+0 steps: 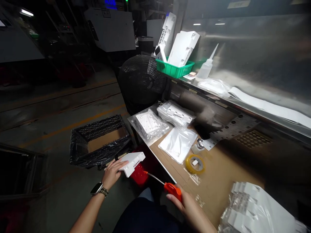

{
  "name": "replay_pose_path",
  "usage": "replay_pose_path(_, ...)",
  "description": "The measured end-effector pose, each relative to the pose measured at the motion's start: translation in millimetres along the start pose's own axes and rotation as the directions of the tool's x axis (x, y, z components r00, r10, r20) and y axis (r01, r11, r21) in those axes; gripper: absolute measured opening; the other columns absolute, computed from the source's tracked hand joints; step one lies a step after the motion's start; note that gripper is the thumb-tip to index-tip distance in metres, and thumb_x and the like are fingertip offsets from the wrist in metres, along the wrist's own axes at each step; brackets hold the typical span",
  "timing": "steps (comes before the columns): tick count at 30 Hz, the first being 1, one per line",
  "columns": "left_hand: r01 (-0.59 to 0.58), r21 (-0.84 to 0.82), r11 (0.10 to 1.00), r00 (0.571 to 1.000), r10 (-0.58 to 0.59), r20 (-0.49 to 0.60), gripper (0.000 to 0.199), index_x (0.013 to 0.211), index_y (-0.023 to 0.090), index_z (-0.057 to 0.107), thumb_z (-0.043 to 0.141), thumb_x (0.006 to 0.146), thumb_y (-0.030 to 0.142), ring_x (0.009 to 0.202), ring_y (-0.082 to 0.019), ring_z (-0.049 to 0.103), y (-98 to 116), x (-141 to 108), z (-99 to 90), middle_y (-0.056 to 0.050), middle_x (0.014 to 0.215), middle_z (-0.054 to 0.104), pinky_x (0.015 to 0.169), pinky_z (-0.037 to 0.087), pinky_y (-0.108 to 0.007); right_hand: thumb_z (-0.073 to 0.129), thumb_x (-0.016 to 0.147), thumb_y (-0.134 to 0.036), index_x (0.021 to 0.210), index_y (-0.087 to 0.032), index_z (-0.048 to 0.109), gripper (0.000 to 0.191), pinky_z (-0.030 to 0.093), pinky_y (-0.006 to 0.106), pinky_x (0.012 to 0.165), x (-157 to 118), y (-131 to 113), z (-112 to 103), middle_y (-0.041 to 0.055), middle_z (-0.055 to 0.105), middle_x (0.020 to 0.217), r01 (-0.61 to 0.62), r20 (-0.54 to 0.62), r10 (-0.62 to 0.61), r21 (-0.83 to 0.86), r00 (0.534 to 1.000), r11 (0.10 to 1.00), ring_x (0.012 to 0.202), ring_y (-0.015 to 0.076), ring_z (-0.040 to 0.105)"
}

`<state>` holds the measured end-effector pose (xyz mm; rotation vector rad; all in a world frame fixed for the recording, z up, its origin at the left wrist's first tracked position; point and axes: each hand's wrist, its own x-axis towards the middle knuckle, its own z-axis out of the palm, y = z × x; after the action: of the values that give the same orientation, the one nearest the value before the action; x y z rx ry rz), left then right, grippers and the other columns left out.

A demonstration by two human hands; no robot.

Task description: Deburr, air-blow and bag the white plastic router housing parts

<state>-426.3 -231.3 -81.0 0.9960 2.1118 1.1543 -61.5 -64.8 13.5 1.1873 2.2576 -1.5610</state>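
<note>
The left hand (113, 172) grips a white part (133, 161) near its left end, with fingers over the top (the thumb's hold is partly hidden), while the right hand (182, 200) is closed round the orange handle of a thin-shafted tool (155, 179). The part hangs in the air off the table's (218, 178) left edge, between it and the black crate (104, 126). As far as can be judged, work on this piece is midway: it is out of any bag and the tool is up, its tip just beside the part, seemingly not touching. Whether any edge is finished cannot be told; bagging appears undone for this one, while bagged parts (259, 202) lie at the table's near right and loose clear bags (178, 145) lie nearer the middle. The part's long axis slants from near left to far right, its slotted side turned toward the tool and its broad face upward.
</note>
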Motion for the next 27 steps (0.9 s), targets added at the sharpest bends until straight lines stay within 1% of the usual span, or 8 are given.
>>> replay_pose_path(4,-0.136,0.082,0.987,0.988,0.128,0.091,0.059,0.111,0.039,0.078,0.058,0.064,0.009,0.145,-0.029,0.043,9,6,-3.8,0.006,0.126,0.074,0.127,0.005,-0.053,0.053,0.089,-0.069,0.118,-0.026,0.069,0.054,0.048,0.030,0.079,-6,6,-8,0.0042,0.075,0.097,0.023,0.005,-0.023,0.053,1.000,0.998,0.088,0.0252,0.068)
replay_pose_path(7,-0.117,0.039,0.992,0.991,0.114,0.070,0.052,0.105,0.038,0.080,0.061,0.064,0.013,0.146,-0.030,0.042,9,9,0.5,0.006,0.124,0.075,0.127,0.004,-0.053,0.051,0.091,-0.068,0.120,-0.025,0.069,0.055,0.049,0.032,0.083,-10,6,-15,0.0055,0.075,0.096,0.008,-0.034,-0.006,0.081,0.999,0.997,0.090,0.0262,0.068)
replay_pose_path(11,0.100,-0.154,0.983,0.982,-0.122,-0.144,0.038,0.107,0.023,0.078,0.066,0.071,0.027,0.129,-0.037,0.060,1,13,13.2,-0.007,0.117,0.078,0.119,0.032,-0.057,0.055,0.090,-0.066,0.122,-0.026,0.068,0.053,0.048,0.031,0.084,-16,1,-20,0.0041,0.074,0.099,0.037,0.006,-0.038,0.115,0.999,0.993,0.090,0.0239,0.066)
replay_pose_path(13,0.224,-0.307,0.925,0.924,-0.302,-0.235,0.046,0.117,0.014,0.071,0.064,0.075,0.032,0.114,-0.038,0.069,-2,15,17.2,-0.014,0.107,0.079,0.106,0.048,-0.058,0.054,0.091,-0.066,0.121,-0.027,0.067,0.050,0.047,0.030,0.084,-18,-2,-19,0.0027,0.073,0.097,0.026,-0.007,-0.025,0.119,1.000,0.993,0.089,0.0228,0.066)
replay_pose_path(16,0.337,-0.529,0.779,0.831,-0.510,-0.222,0.051,0.128,0.007,0.062,0.059,0.081,0.026,0.095,-0.035,0.076,3,16,15.3,-0.017,0.095,0.079,0.091,0.059,-0.054,0.057,0.089,-0.066,0.112,-0.027,0.068,0.047,0.047,0.028,0.081,-19,-3,-17,0.0017,0.073,0.095,0.051,0.010,-0.053,0.136,0.999,0.989,0.087,0.0216,0.065)
replay_pose_path(21,0.372,-0.727,0.577,0.772,-0.627,-0.104,0.050,0.134,0.010,0.059,0.054,0.085,0.015,0.095,-0.031,0.076,29,19,10.0,-0.014,0.096,0.079,0.088,0.063,-0.047,0.060,0.088,-0.066,0.108,-0.026,0.069,0.046,0.048,0.028,0.081,-23,-2,-19,0.0021,0.074,0.096,0.075,-0.029,-0.070,0.202,0.997,0.976,0.087,0.0215,0.065)
replay_pose_path(24,0.317,-0.776,0.545,0.788,-0.606,-0.104,0.051,0.136,0.016,0.060,0.058,0.085,0.011,0.101,-0.028,0.075,55,24,12.6,-0.010,0.108,0.079,0.091,0.062,-0.043,0.065,0.084,-0.066,0.112,-0.024,0.069,0.051,0.051,0.030,0.078,-26,7,-21,0.0026,0.074,0.089,0.068,-0.041,-0.057,0.343,0.998,0.937,0.081,0.0217,0.067)
replay_pose_path(27,0.321,-0.790,0.522,0.809,-0.585,-0.058,0.047,0.128,0.014,0.066,0.064,0.081,0.009,0.099,-0.030,0.075,96,27,12.8,-0.011,0.106,0.079,0.089,0.063,-0.042,0.059,0.085,-0.073,0.107,-0.018,0.067,0.060,0.050,0.029,0.058,-24,39,-26,0.0049,0.073,0.078,0.042,-0.188,0.095,0.613,0.978,0.789,0.064,0.0201,0.066)
